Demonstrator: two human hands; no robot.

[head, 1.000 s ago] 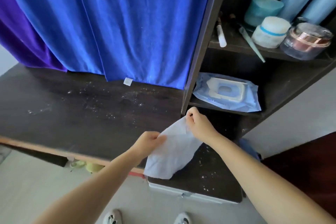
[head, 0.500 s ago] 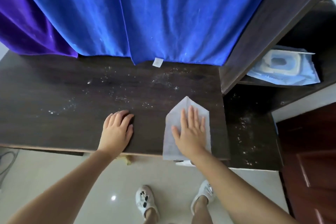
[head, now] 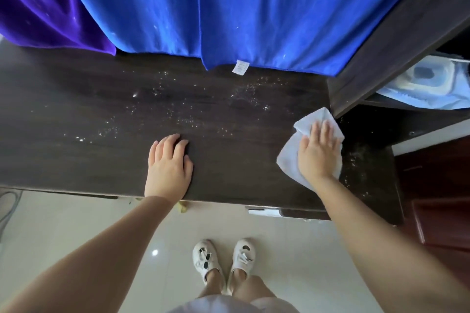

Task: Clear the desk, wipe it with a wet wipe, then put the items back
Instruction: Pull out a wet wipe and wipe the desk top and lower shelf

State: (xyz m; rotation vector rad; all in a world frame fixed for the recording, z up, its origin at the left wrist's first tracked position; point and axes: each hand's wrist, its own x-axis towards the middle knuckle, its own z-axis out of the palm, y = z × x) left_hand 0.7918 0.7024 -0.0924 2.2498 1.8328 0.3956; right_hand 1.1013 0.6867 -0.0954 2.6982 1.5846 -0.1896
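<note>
Both hands flat, palms down.
Left hand (head: 167, 165) fingers together; right hand (head: 319, 152) fingers spread, arm extended.

Single head cam, wide-angle, looking steeply down, close over desk (head: 76, 119), floor below

My left hand (head: 169, 165) lies flat on the desk (head: 76, 140) near its front edge, about mid-width. My right hand (head: 319, 154) lies flat at the desk's right end, pressing on the wipe (head: 288, 157), which lies between palm and desk. Scattered specks (head: 178, 114) lie across the middle and rear of the desk, behind both hands. Two hanging cloths (head: 229, 7) reach the rear edge. A shelf unit (head: 396, 40) stands to the right of the desk; a wipes pack (head: 427, 84) lies on its shelf. My feet (head: 223, 259) stand on the floor (head: 63, 216) before the desk.
</note>
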